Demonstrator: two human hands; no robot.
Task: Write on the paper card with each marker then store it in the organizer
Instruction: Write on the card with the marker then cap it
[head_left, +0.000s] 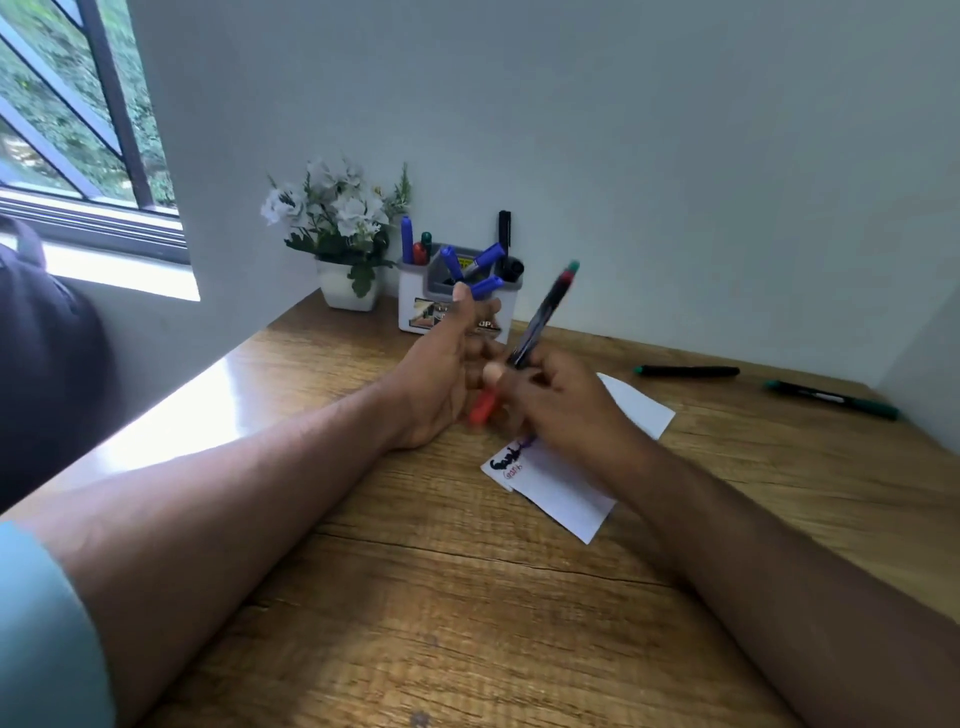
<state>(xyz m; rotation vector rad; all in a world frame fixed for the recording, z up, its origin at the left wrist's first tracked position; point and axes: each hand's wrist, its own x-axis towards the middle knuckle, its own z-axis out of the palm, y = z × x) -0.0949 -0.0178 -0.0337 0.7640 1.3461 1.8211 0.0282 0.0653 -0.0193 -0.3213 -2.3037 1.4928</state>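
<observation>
**Both hands over the card, one marker uncapped**

Your right hand (566, 400) was curled around a dark-barrelled marker (540, 317), gripping it low on the barrel so that it slanted up and away from you, its far end blurred with red and green tints. Your left hand (441, 374) lay just beside it, thumb raised and fingers loosely extended, with a red cap (484, 406) between the two hands; whether the left fingers pinched that cap cannot be told, since the right hand hid the contact.

Under your right hand lay the white paper card (561, 488), flat on the bench (415, 597), angled away to the right. Its near left corner carried a bold black scrawl, a smaller red line beneath it and a trace of purple at the edge of your hand.

Behind your hands, against the wall, stood the white organizer (415, 306) with several blue markers (485, 260), a red one, a green one and black ones in its compartments. A white pot of white flowers (340, 223) stood just to its left.

Well to the right on the bench lay two more markers apart from each other: a black marker with a green cap (685, 371) and a green marker (831, 399) nearer the bench's right edge.
</observation>
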